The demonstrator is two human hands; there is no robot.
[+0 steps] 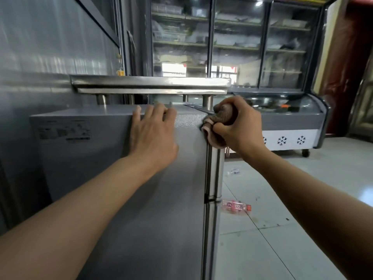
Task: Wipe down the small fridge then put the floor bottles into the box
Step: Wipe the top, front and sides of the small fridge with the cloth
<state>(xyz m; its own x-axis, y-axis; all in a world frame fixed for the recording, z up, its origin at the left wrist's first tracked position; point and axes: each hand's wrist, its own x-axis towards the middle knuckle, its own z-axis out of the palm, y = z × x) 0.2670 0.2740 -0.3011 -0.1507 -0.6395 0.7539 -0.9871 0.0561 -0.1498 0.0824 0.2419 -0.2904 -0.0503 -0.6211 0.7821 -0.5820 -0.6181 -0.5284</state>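
Head view: brown cloth [219, 122] is clenched in right hand [240, 126] at small fridge [125, 178] top corner. Left hand [153, 134] is laid flat, fingers straight, on fridge side. One bottle [236, 207] is seen on floor [292, 199]

Upright grey small fridge [141, 199]; pink-labelled bottle [236, 207] lies on the floor beside it.

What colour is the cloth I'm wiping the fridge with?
Dusty pinkish-brown; the cloth, bunched in the right hand, shows in the head view.
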